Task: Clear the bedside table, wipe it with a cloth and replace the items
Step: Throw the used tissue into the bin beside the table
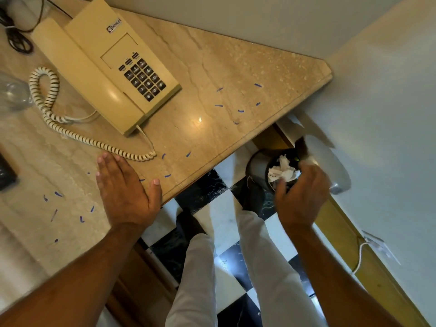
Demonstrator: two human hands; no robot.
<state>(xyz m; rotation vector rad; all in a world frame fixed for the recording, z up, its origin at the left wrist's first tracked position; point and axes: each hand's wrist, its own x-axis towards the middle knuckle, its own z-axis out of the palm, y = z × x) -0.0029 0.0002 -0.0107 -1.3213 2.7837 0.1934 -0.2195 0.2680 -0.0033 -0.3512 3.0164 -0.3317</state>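
A beige marble bedside table (236, 74) carries a cream push-button telephone (106, 64) with a coiled cord (54, 116). Several small blue scraps (219, 105) lie scattered over the top. My left hand (125, 190) rests flat on the table near its front edge, fingers spread, holding nothing. My right hand (299, 194) hovers blurred over a small grey waste bin (259, 168) on the floor, which holds crumpled white paper (283, 171). Whether the right hand holds anything cannot be made out.
A clear glass object (13, 90) stands at the table's left edge, a dark flat item (6, 173) below it, and black cables (16, 38) at the far left. White walls meet in the corner behind. Black-and-white floor tiles (203, 199) and my white trouser legs show below.
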